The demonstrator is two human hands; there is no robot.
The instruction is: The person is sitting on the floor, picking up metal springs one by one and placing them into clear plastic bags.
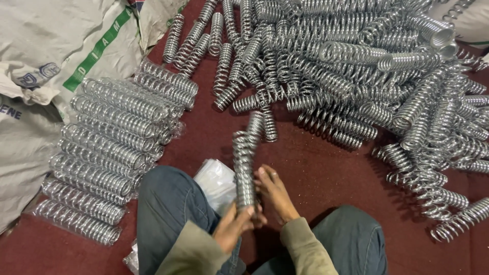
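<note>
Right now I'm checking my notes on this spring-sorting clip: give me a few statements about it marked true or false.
1. Both hands grip one spring. True: the left hand and the right hand meet at its lower end.
2. The loose pile lies upper right. True.
3. The floor is green. False: it is dark red.
4. The wrapped springs lie in rows on the left. True.
5. The held spring lies flat on the floor. False: it is raised, nearly upright.

- I see my left hand (232,226) gripping an upright steel spring (245,163).
- My right hand (275,196) touches its base.
- Bagged springs (109,153) lie stacked left; a loose spring pile (356,66) lies ahead.
</note>
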